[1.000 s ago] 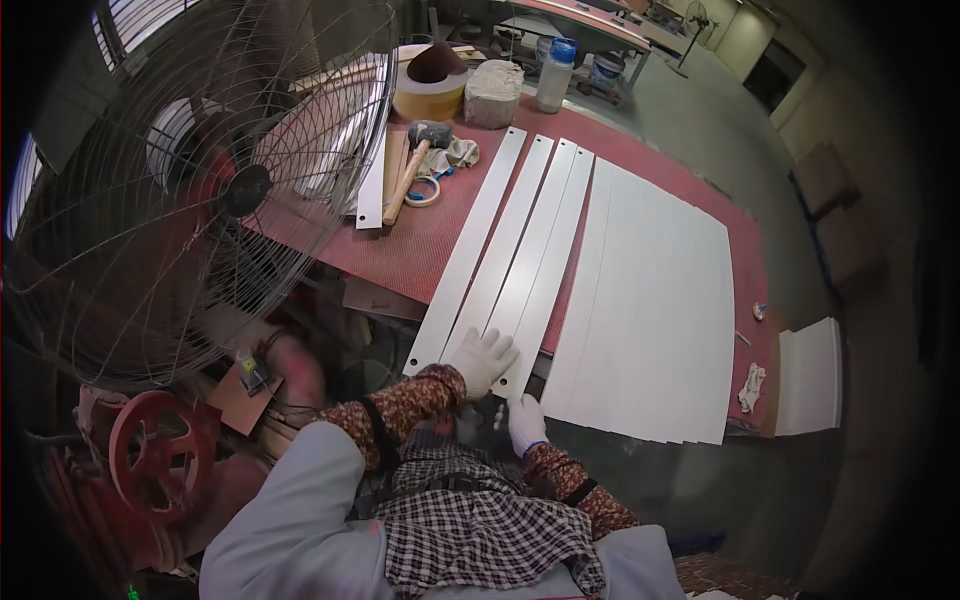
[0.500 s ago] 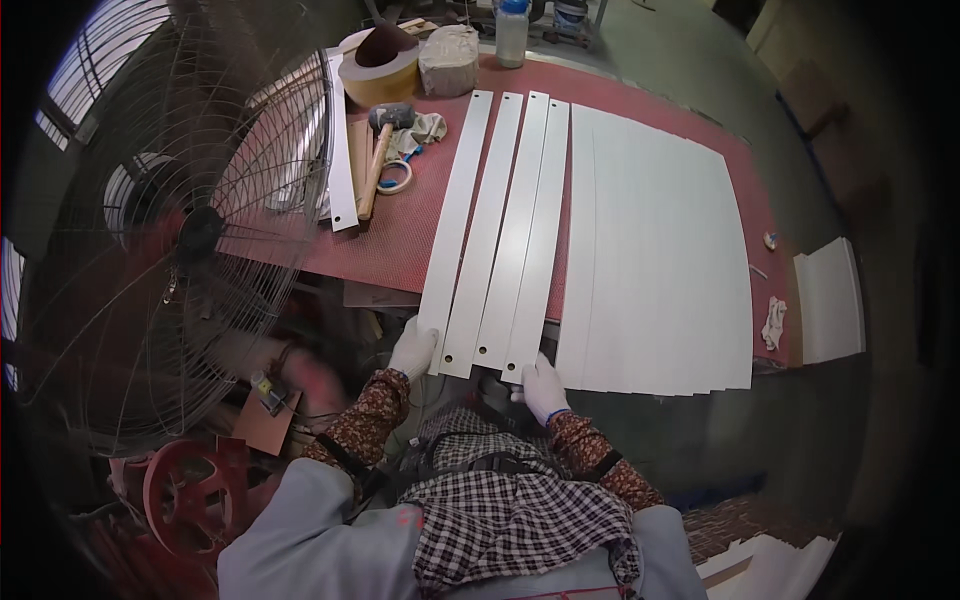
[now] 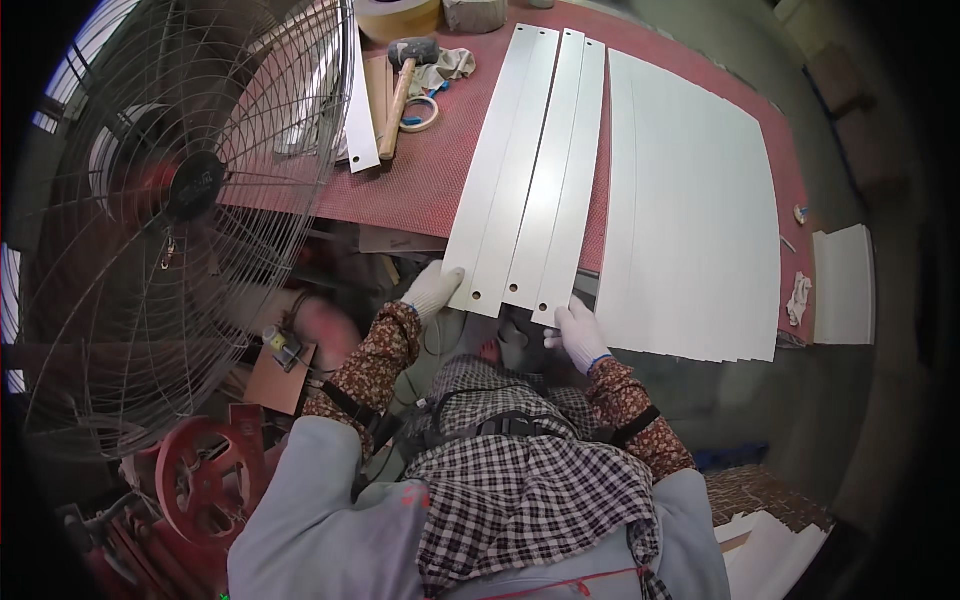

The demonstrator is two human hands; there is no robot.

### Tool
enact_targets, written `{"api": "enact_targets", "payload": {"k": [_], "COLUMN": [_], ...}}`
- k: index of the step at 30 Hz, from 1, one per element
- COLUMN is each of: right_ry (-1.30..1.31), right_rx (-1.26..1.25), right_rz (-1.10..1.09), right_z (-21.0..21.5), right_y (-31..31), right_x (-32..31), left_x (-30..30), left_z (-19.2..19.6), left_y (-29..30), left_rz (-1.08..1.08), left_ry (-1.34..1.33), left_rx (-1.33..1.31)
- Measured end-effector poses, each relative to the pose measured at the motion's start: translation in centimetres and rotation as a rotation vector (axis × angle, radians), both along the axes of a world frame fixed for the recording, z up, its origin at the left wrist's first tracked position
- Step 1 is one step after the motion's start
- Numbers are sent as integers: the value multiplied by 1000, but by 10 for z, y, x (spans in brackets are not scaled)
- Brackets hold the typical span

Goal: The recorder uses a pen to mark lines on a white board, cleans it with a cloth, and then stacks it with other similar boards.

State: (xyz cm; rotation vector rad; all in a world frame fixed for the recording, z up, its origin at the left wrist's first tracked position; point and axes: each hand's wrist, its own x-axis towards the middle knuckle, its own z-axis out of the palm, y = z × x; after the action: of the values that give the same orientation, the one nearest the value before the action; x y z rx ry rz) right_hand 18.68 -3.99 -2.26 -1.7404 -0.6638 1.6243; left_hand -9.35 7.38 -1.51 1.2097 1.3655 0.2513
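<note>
Several long white strips with a dark hole at each end lie side by side, their near ends jutting over the front edge of a red table. The left pair of strips (image 3: 497, 180) meets along one seam. A narrow dark gap parts it from the right pair of strips (image 3: 561, 180). My left hand (image 3: 434, 288), in a white knit glove, is closed on the leftmost strip's near corner, thumb on top. Wearing a matching glove, my right hand (image 3: 579, 333) has its fingers at the rightmost strip's near corner, closed around its edge; its fingertips are partly hidden.
A fanned stack of white panels (image 3: 700, 210) lies right of the strips. A mallet (image 3: 402, 95), a tape roll (image 3: 420, 114) and a rag (image 3: 447, 68) sit at the far left on the red table (image 3: 390, 195). A large caged fan (image 3: 200, 185) stands at my left.
The leftmost strip and its neighbour have come together, closing the gap between them. The two right strips stay side by side. The whole view has shifted, so the table appears higher.
</note>
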Motion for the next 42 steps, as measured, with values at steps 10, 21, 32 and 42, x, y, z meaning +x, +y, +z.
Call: {"api": "enact_targets", "payload": {"k": [10,21,32,42], "right_ry": [31,161,361,707], "right_rx": [-21,-121,-109,231], "right_rz": [-4,70,-618,-834], "right_z": [-8,2,2,-40], "right_y": [1,-21,-162,-155], "right_x": [-8,18,199,337], "left_x": [-32,-19,165,245], "left_z": [-84,-22,51,-50], "left_y": [-20,-28,-74,-70], "left_rz": [282,441,-477,13], "left_ry": [-478,-559,101,314], "left_rx": [-183,-469,280,104]}}
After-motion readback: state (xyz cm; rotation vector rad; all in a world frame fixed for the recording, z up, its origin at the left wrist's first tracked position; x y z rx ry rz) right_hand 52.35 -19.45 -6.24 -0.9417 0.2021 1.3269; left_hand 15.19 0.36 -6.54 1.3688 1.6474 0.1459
